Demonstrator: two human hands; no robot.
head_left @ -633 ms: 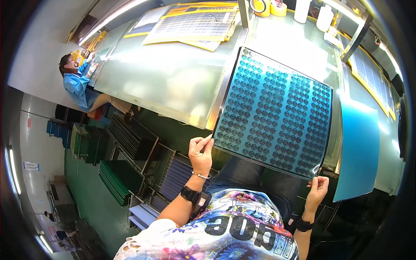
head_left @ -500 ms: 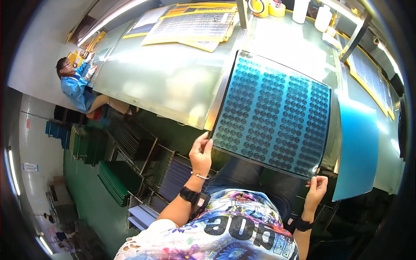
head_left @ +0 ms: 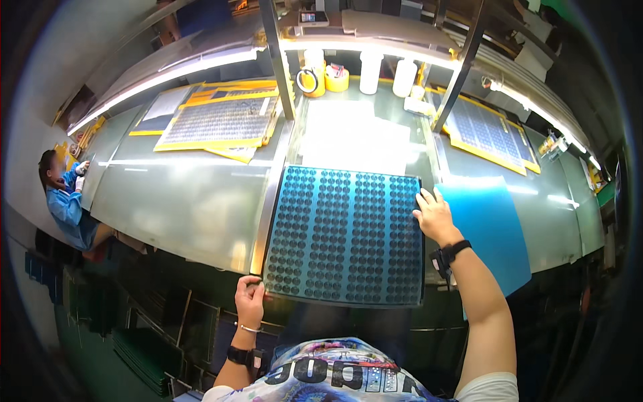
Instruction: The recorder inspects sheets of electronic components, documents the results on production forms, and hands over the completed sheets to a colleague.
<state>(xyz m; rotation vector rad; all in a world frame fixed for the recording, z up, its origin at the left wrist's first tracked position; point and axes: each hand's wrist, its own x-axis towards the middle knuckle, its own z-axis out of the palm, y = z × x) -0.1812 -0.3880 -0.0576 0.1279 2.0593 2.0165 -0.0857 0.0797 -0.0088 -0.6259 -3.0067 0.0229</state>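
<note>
A flat sheet (head_left: 345,234) patterned with rows of dark discs on blue lies in front of me, its near edge sticking out past the table's front edge. My left hand (head_left: 250,301) pinches its near left corner between thumb and fingers. On the far part of its right side, my right hand (head_left: 437,218) rests with fingertips apart against the border. Just right of that hand, a plain blue sheet (head_left: 489,234) lies on the table and overhangs the front.
Yellow-edged patterned sheets (head_left: 218,124) lie to the left, with others (head_left: 485,134) to the right. Tape rolls (head_left: 337,78) and white bottles (head_left: 370,72) stand at the back. Metal posts (head_left: 280,67) rise from the table (head_left: 181,194). A person in blue (head_left: 65,201) works at far left.
My right hand has moved from the near right corner up to the sheet's right edge. My left hand keeps its corner. The view has tilted up, showing the shelf and lamps.
</note>
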